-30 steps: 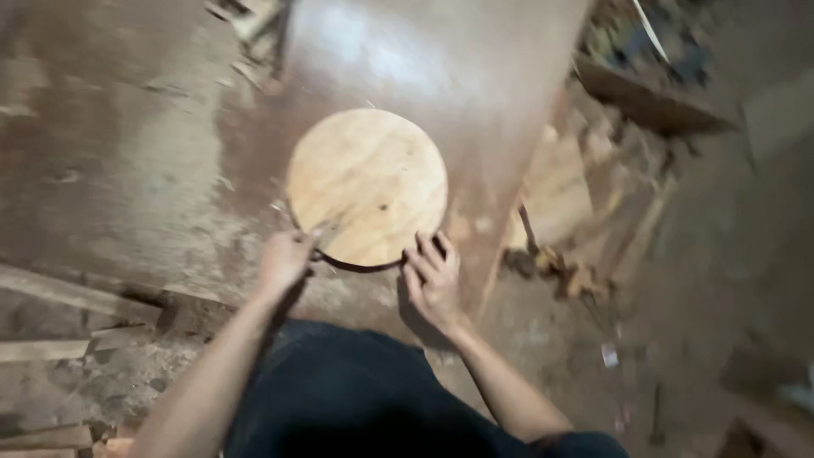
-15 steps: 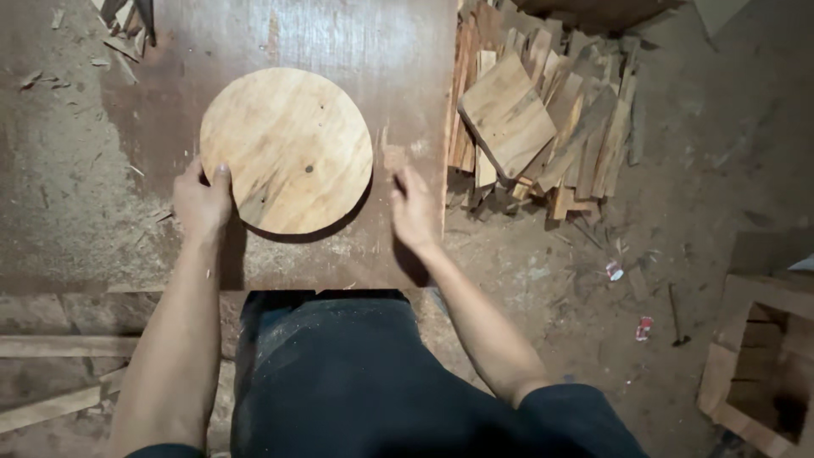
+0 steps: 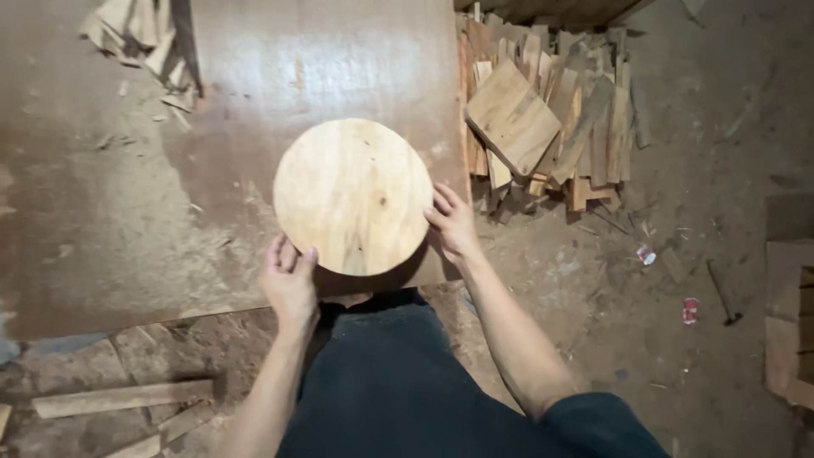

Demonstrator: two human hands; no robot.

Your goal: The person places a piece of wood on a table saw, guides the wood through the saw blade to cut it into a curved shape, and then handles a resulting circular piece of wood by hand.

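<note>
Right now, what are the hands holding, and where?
Both hands grip the round wooden disc: left hand at its lower-left edge, right hand at its right edge.

Both bare arms reach forward from the bottom of the view. The left hand [image 3: 289, 278] is lower, palm down, fingers bent and pointing up. The right hand [image 3: 453, 225] is higher, fingers spread and pointing up to the left. The right forearm slants down to the right.

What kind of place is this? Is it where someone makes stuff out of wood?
Probably a small woodworking shop. Two hands, left hand and right hand, hold a round wooden disc on a brown board, with a pile of wood offcuts on the dusty floor.
</note>
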